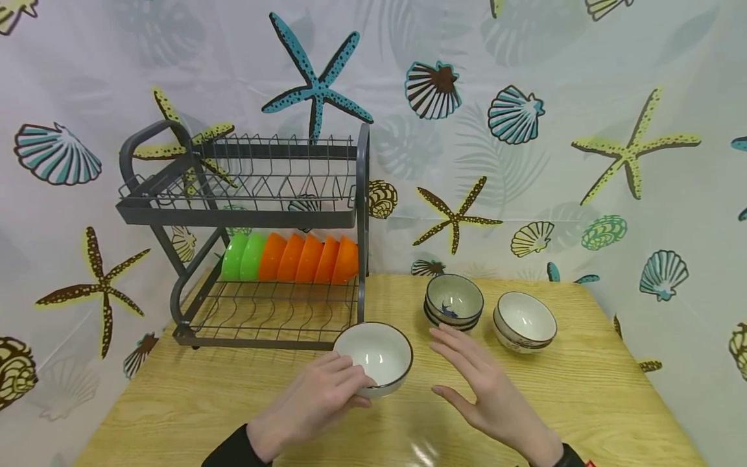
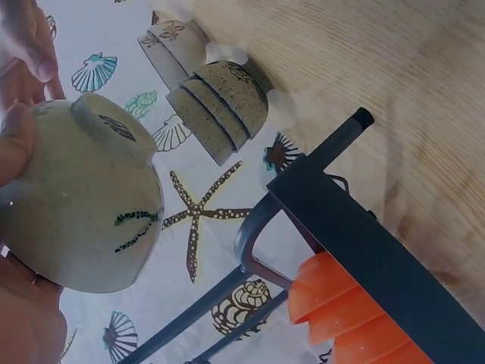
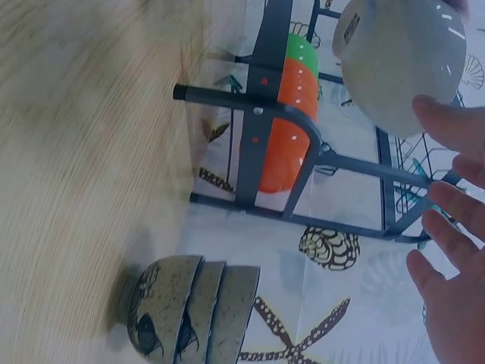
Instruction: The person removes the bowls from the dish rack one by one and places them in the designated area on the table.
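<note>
A white bowl (image 1: 379, 353) with a dark rim is gripped at its near left side by my left hand (image 1: 329, 383), thumb and fingers on the rim. It is held above the table in front of the rack. In the left wrist view the underside of the bowl (image 2: 98, 189) shows a foot ring and a dark painted mark. My right hand (image 1: 481, 389) is to the right of the bowl, fingers spread and holding nothing. Beyond its fingertips stands a stack of grey speckled bowls (image 1: 455, 298), and to the right of that, stacked white bowls (image 1: 525, 319).
A dark two-tier dish rack (image 1: 236, 217) stands at the back left. Its lower tier holds a row of green bowls (image 1: 235, 258) and orange bowls (image 1: 309, 259) on edge. The wooden table (image 1: 583, 402) meets a patterned curtain (image 1: 554, 52) behind.
</note>
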Demonstrator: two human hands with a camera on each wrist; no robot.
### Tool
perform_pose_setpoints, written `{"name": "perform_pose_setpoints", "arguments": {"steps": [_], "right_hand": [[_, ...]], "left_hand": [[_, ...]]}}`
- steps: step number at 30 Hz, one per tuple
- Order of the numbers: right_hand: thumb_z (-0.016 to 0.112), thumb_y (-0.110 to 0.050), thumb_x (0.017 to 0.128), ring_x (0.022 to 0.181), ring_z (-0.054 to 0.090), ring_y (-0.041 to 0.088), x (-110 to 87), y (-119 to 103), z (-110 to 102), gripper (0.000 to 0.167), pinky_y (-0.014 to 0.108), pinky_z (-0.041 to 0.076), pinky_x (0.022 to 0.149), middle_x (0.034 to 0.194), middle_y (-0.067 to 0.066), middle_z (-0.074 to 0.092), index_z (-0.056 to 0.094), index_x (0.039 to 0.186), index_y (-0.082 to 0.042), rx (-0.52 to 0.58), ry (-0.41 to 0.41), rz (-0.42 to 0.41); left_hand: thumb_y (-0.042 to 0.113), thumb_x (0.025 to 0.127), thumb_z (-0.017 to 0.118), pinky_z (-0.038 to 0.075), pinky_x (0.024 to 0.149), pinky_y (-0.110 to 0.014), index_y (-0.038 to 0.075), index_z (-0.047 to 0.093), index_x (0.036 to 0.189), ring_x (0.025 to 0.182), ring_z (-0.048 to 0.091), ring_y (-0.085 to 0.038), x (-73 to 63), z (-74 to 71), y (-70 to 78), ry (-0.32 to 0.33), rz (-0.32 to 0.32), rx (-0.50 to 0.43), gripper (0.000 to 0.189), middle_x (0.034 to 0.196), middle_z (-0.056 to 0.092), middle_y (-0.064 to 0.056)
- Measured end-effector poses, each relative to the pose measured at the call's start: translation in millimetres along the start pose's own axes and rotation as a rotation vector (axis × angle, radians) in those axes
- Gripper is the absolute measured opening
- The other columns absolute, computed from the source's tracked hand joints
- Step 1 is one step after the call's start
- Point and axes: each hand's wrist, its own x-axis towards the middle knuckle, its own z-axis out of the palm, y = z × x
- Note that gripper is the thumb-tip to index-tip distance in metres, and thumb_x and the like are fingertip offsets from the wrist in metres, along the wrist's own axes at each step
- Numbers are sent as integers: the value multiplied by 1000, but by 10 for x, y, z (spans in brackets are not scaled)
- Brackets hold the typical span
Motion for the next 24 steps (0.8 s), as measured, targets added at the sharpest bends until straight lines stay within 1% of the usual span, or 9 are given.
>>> {"name": "perform_pose_setpoints", "arguments": {"steps": [4,10,12,14,17,19,21,24], "right_hand": [[59,-39,100,146,43,27,35,-59,50,55,23,25,126,150,13,52,55,141,-2,6,-31,-11],[65,-38,97,142,46,29,68,-107,115,54,28,24,127,144,16,57,58,138,-4,1,-53,-64],[72,-36,93,139,48,30,77,-120,140,55,29,25,127,142,15,59,59,136,-4,1,-52,-95],[79,-33,87,137,50,31,83,-132,168,58,30,26,127,139,14,61,61,134,-5,5,-49,-127],[87,-26,75,132,54,34,97,-138,215,61,35,26,128,132,12,64,65,127,-5,9,-39,-198],[86,-24,73,128,57,34,103,-138,243,56,38,28,127,126,10,67,67,122,-5,0,-31,-246],[83,-24,76,123,61,34,112,-137,271,46,41,29,126,120,7,70,69,117,-6,-15,-25,-295],[76,-23,84,116,66,30,114,-142,299,31,43,31,125,111,3,73,71,110,-8,-29,-17,-347]], "left_hand": [[31,77,83,49,72,-17,19,66,95,76,56,-4,32,20,38,-11,42,0,27,81,64,14],[32,83,79,47,73,-16,21,68,95,77,53,-2,62,52,86,-37,85,-18,20,80,62,16],[34,85,77,45,73,-15,23,68,94,77,52,-2,73,67,99,-36,97,-11,17,79,61,17],[36,86,75,44,72,-15,24,68,94,76,51,-1,85,86,107,-26,117,-7,16,78,61,18],[38,87,73,42,72,-14,25,68,95,75,51,-1,100,109,118,-8,147,8,16,79,64,19],[38,88,72,41,72,-15,25,68,96,74,50,-1,108,119,125,-4,160,10,15,79,65,19],[38,89,71,41,73,-15,25,68,97,74,50,-2,116,122,133,-8,161,3,15,80,65,19],[38,90,69,41,74,-16,25,67,96,73,48,-2,125,123,142,-22,154,5,14,79,65,19]]}}
